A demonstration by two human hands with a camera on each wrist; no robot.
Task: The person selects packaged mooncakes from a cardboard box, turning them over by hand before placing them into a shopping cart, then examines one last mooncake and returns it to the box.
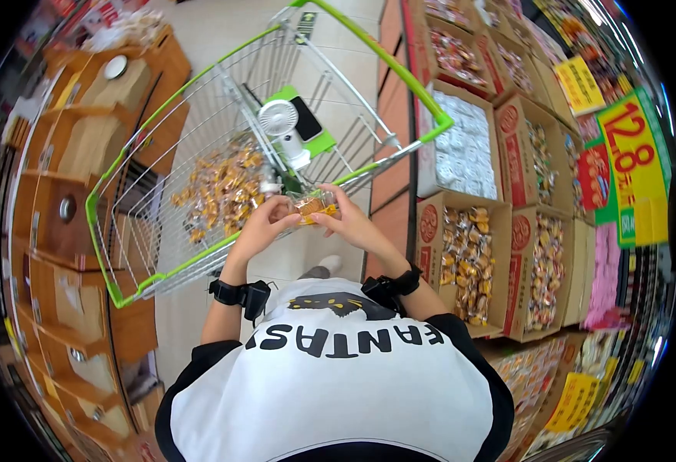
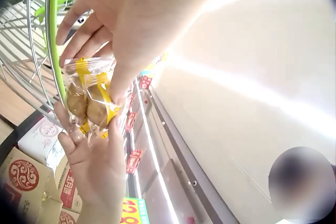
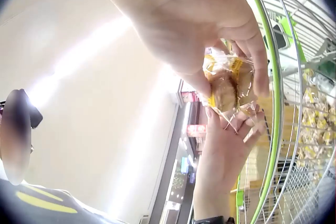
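Note:
Both hands hold clear-and-yellow wrapped pastries (image 1: 311,205) in front of the chest, beside the cart's near rim. The left hand (image 1: 267,223) pinches one end of the wrapper with thumb and fingers; the right hand (image 1: 348,222) pinches the other end. In the left wrist view, two brown rounded pieces show through the crinkled film (image 2: 93,100), between the left hand (image 2: 113,29) above and the right hand (image 2: 97,166) below. The right wrist view shows the same packet (image 3: 230,85) between the right hand (image 3: 194,29) and the left hand (image 3: 223,150).
A green-rimmed shopping cart (image 1: 161,276) holds a heap of similar wrapped pieces (image 1: 218,189), a white handheld fan (image 1: 278,119) and a dark phone (image 1: 305,119). Cartons of packaged snacks (image 1: 469,262) line the right side. Wooden shelving (image 1: 68,208) stands on the left.

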